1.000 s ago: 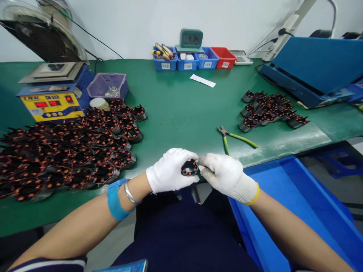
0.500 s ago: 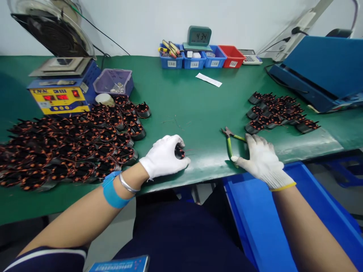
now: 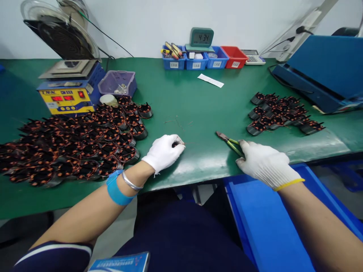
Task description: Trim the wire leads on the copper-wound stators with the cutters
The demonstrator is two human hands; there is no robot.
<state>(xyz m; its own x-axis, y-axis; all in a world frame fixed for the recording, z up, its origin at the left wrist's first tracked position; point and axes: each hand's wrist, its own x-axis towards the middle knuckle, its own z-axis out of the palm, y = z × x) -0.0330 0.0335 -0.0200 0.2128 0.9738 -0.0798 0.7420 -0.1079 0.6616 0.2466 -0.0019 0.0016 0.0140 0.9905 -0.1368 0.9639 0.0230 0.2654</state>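
The left hand (image 3: pixel 164 153) holds a mostly hidden coil (image 3: pixel 175 144); at its 3 o'clock, the right hand (image 3: pixel 263 160) grips pliers (image 3: pixel 226 139); more coils (image 3: pixel 76 149) lie at its 9 o'clock.

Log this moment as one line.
left hand: curled around mostly hidden dark part | right hand: gripping green-handled cutters | larger coil group: left side | smaller coil group: right side

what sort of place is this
Probably a workshop or factory bench for electric motor parts: many copper-wound cores sit grouped on the green bench, a control unit with red digits stands at the left, and the gloved right hand holds pliers.
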